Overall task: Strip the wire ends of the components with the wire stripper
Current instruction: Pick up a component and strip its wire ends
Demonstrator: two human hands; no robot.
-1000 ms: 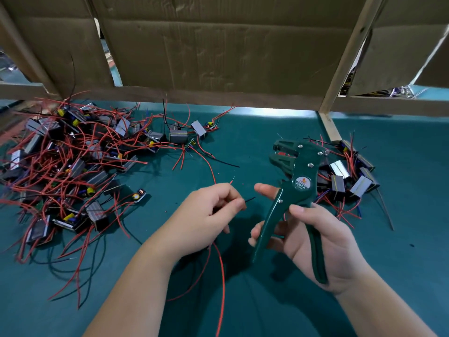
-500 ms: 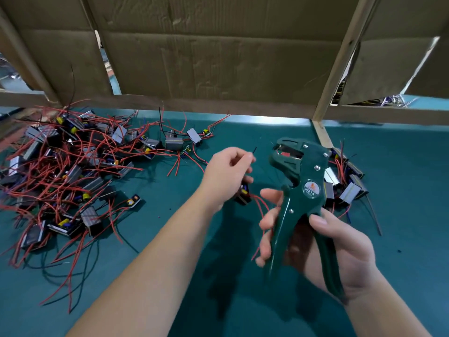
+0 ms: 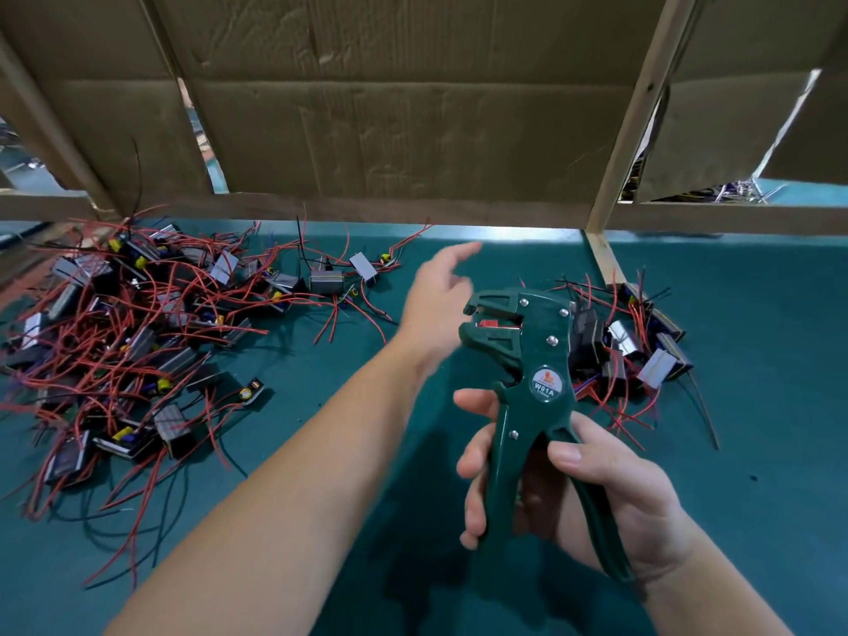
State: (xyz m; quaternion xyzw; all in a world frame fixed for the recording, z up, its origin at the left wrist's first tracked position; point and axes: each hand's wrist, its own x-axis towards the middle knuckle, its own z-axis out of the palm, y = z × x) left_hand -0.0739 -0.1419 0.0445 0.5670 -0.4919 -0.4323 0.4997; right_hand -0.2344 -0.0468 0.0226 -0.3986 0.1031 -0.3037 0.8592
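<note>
Left hand (image 3: pixel 436 298): stretched forward above the table, between the two piles, fingers loose and spread, blurred; nothing seen in it. Right hand (image 3: pixel 610 498): fingers and thumb wrapped round both handles of the stripper, which it holds upright, off the table, in front of the right pile. Table (image 3: pixel 757 429): teal top, with a cardboard (image 3: pixel 413 121) wall behind. Left pile (image 3: pixel 137 337): much the larger heap, small boxy components tangled in red and black wires; probably stock not yet stripped. Right pile (image 3: pixel 642 346): a small cluster of the same components, probably the finished ones; the wire ends are too small to tell stripped from unstripped. Progress, as a judgement: early, with most of the work left. Neither hand holds a component, so this looks like a gap between pieces. Stripper (image 3: pixel 543 383): dark green, pistol-shaped, head pointing left, jaws parted, a red insert showing inside, silver rivets, round label reading W01A.
</note>
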